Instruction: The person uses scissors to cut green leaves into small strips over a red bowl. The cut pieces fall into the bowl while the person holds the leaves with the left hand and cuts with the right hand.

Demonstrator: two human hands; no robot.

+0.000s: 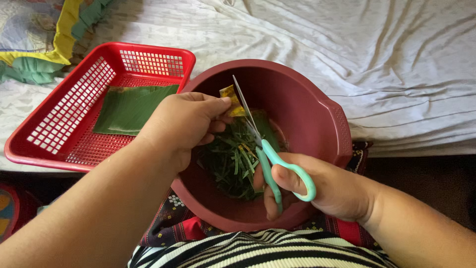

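My right hand (pixel 322 191) grips teal-handled scissors (pixel 270 161) whose blades point up and away over a dark red plastic bowl (pixel 317 119) on my lap. My left hand (pixel 181 124) pinches a small yellowed piece of leaf (pixel 231 94) right against the blades. Thin green leaf strips (pixel 230 161) lie heaped in the bottom of the bowl, partly hidden by both hands.
A red mesh plastic tray (pixel 64 124) sits to the left on a white wrinkled sheet (pixel 372 59), holding a flat green banana leaf piece (pixel 131 109). Yellow and green cloth (pixel 59 44) lies at the far left. Striped fabric (pixel 258 250) covers my lap.
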